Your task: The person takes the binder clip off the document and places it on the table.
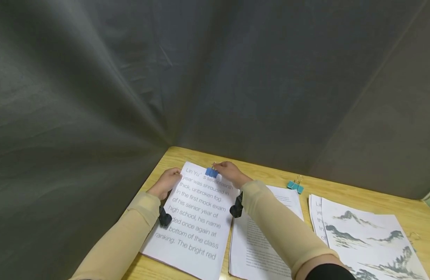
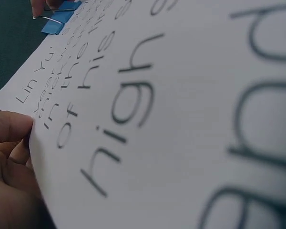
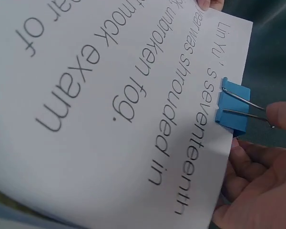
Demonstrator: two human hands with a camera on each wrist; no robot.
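A stack of printed sheets (image 1: pixel 197 214) in large type stands out on the left of the table. At its left edge, near the upper corner, my left hand (image 1: pixel 166 183) pinches the paper between thumb and fingers. A blue binder clip (image 1: pixel 212 172) sits on the top edge of the stack, its wire handles standing out past the paper. My right hand (image 1: pixel 232 174) holds the clip by these handles. In the right wrist view the thumb (image 3: pixel 281 114) is at the handle ends, and the other fingers are curled behind the clip, partly hidden by it.
A second stack of small-print sheets (image 1: pixel 264 241) lies just right, partly under the right forearm. Beyond it are a teal binder clip (image 1: pixel 295 186) and sheets with a landscape painting (image 1: pixel 372 237). Dark curtain (image 1: pixel 271 97) rises behind the wooden table (image 1: pixel 341 190).
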